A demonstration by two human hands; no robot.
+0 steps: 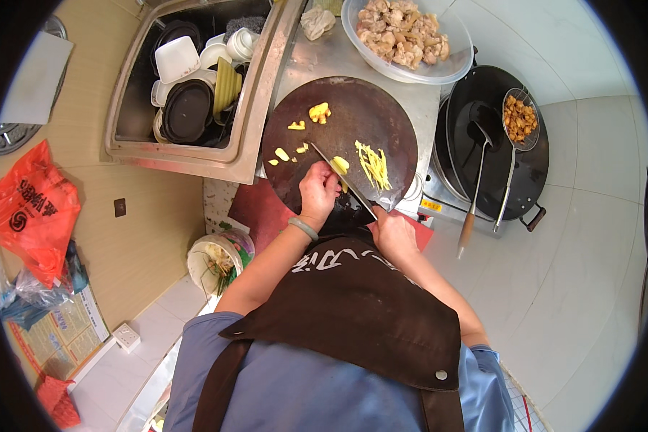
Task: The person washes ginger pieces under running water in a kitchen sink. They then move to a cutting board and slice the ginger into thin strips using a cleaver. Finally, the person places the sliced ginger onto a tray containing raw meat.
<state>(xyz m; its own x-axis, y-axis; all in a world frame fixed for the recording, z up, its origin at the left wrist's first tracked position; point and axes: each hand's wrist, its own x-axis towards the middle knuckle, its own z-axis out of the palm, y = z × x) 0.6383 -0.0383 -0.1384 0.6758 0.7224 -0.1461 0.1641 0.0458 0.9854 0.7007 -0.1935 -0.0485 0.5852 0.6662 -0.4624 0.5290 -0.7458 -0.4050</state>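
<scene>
My right hand (393, 233) grips the handle end of a cleaver-like kitchen knife (356, 193), its blade slanting up and left over a round dark chopping board (337, 97). Pressed beside the blade, my left hand (319, 189) has its fingers bent at a peeled yellow piece of ginger (340, 164). Thin ginger strips (374, 166) lie in a loose pile to the right of the knife. A knob of ginger (319, 113) and several small offcuts (282, 154) are spread over the board's left and upper parts. The knife hides part of the ginger and of my left fingertips.
A metal sink (186, 154) full of dishes stands at left. Behind the board is a plastic bowl (407, 75) of raw-looking meat pieces. At right, a black wok (464, 178) holds a ladle (481, 162) and a strainer (520, 120) with browned bits. A waste bucket (197, 263) stands low left.
</scene>
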